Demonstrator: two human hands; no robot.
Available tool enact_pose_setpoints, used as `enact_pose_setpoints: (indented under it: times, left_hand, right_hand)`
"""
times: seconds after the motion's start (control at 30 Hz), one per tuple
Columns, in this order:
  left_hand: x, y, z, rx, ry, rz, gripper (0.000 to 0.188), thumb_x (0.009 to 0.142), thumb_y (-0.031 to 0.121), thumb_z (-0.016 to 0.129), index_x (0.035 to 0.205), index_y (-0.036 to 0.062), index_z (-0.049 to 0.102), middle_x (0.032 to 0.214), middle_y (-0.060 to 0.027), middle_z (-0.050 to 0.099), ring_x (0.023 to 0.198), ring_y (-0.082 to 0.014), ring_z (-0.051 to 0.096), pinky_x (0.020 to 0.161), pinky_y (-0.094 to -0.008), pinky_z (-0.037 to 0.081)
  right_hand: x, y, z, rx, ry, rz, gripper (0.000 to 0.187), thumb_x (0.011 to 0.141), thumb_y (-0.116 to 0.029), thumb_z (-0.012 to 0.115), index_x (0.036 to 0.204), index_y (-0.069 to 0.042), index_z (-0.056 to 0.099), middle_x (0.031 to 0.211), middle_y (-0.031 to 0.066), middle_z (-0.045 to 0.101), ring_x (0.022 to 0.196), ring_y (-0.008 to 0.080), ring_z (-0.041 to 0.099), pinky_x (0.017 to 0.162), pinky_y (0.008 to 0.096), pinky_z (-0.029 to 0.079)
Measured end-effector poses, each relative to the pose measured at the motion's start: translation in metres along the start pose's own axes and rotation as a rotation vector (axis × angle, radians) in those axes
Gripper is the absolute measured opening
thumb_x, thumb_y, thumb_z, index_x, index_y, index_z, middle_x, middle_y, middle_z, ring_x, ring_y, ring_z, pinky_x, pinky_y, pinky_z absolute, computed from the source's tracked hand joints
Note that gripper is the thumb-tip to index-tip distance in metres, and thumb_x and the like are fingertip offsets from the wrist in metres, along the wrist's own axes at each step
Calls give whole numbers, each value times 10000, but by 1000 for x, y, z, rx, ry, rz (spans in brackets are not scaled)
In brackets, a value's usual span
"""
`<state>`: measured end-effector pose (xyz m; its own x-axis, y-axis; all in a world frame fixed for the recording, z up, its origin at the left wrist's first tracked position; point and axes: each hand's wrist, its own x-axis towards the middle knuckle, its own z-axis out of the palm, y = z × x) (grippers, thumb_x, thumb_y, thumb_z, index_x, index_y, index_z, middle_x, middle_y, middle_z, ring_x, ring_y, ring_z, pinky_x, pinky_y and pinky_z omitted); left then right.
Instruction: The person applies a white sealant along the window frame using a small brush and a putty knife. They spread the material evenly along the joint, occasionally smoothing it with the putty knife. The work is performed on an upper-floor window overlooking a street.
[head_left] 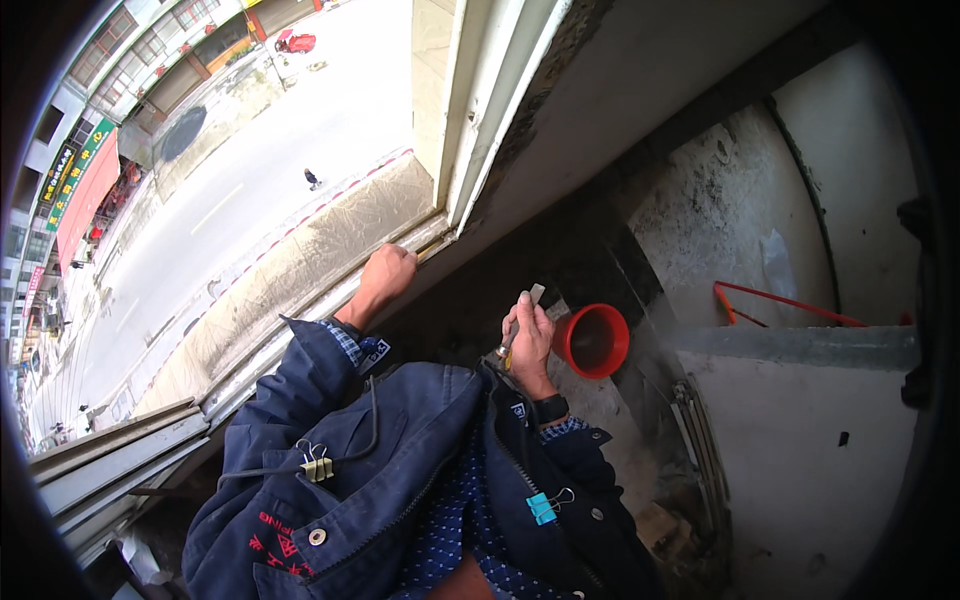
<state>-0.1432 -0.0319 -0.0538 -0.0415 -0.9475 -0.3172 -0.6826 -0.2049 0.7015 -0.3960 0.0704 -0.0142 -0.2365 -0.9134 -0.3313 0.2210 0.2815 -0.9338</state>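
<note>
My left hand (388, 275) rests at the bottom track of the window frame (432, 240), near its corner. Its fingers are curled closed, and whatever may be inside them is hidden. In front of my body, my right hand (530, 345) grips a flat-bladed metal tool (538, 293). The blade's squared tip sticks out past the thumb; much of the rest lies behind the fingers. A red bucket (592, 341) stands just right of that hand, lower down, with its inside in shadow.
Beyond the window frame lies a ledge (340, 215) with a wrinkled tan cover, and a street (230, 200) far below. A red-orange bar frame (785, 302) is by the wall at right. Long strips (700, 440) lie beside a low pale wall (800, 430).
</note>
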Motion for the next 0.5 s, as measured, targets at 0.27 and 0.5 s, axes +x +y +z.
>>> enact_pose_setpoints:
  times: [0.27,0.5]
  left_hand:
    - [8,10,21,-114,18,102,375,924,240,510,789,-30,733,842,-272,709,848,-446,689,850,-489,533]
    - [4,12,15,-186,-28,75,393,954,279,536,789,-16,737,797,-199,714,817,-313,689,823,-411,515]
  right_hand:
    - [-2,5,-4,27,11,-24,398,1077,-344,530,762,-102,528,614,-5,512,510,76,471,466,236,360]
    - [-6,1,-5,-16,-15,14,397,1080,-344,522,764,-103,520,617,-6,505,511,80,470,477,238,373]
